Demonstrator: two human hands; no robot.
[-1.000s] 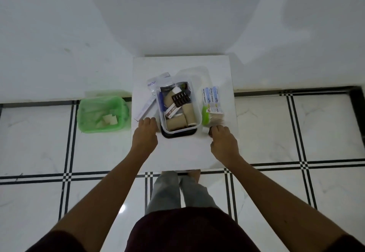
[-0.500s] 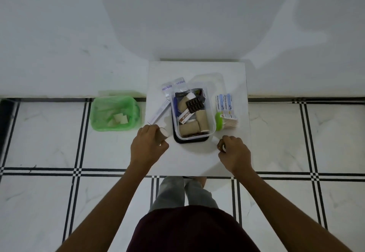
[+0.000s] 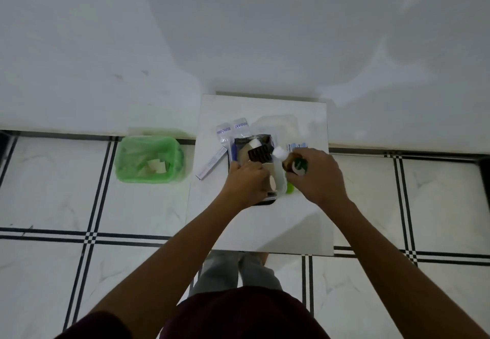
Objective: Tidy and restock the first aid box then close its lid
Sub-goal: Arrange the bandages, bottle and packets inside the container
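- The first aid box point(image 3: 252, 153), a clear tub on a dark base, stands in the middle of the small white table point(image 3: 265, 222), and I take it as the landmark for everything else.
- The box has no lid on it. A clear shape that may be the lid point(image 3: 278, 126) lies just behind the box, so I judge that closing is not yet done.
- Inside the box I see tan bandage rolls point(image 3: 269, 171), a dark blister strip point(image 3: 259, 153) and a white roll point(image 3: 255, 142), packed close together; so part of the restocking seems done.
- The left hand point(image 3: 245, 183) is over the near left part of the box, fingers curled down among the contents. I cannot tell if it grips one thing or only presses them in place.
- The right hand point(image 3: 316, 176) is at the right edge of the box and is closed around a small bottle with a white cap point(image 3: 279, 151) and a brown bottle with a green label point(image 3: 298, 164).
- Not yet in the box: two flat sachets point(image 3: 233, 131) and a slim carton point(image 3: 212, 162) to its left, a printed pack point(image 3: 295, 146) and a small green thing point(image 3: 290, 187) to its right.
- Farther left of the box, on the floor, a green-lined bin point(image 3: 149, 160) holds scraps of paper.
- My judgement: the work is about halfway, with more items to go in and then the lid.
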